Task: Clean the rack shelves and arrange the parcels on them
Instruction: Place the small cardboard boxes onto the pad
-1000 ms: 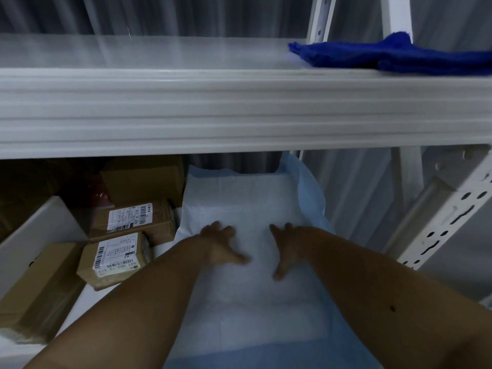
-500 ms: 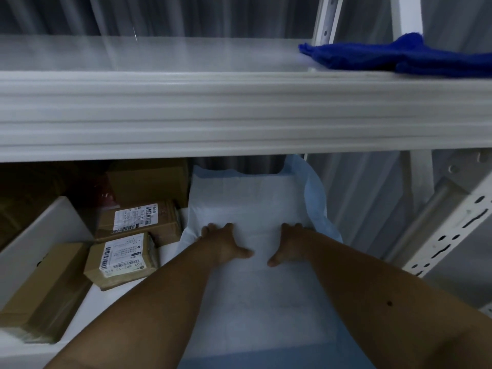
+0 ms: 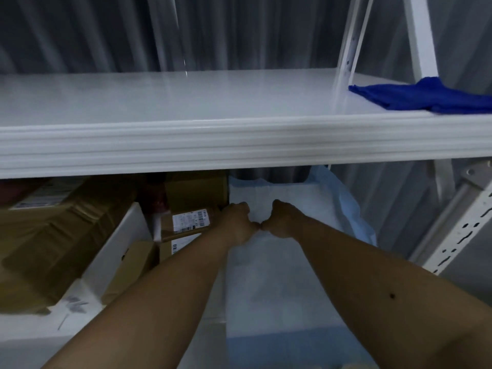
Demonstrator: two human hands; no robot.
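From the head view, my left hand [image 3: 237, 222] and right hand [image 3: 279, 221] are curled into fists, thumbs touching, pressed on the white-and-blue padded sheet [image 3: 277, 288] on the lower shelf (whether they pinch it, I cannot tell). Brown cardboard parcels [image 3: 186, 222] sit just left; a blue cloth [image 3: 426, 98] lies on the white upper shelf [image 3: 186, 107].

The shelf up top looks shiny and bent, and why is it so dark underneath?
Head view: the upper shelf reflects soft glare; its front edge curves from the wide lens. It shades the parcels below, dim and slightly blurred. The left hand and right hand look soft too.
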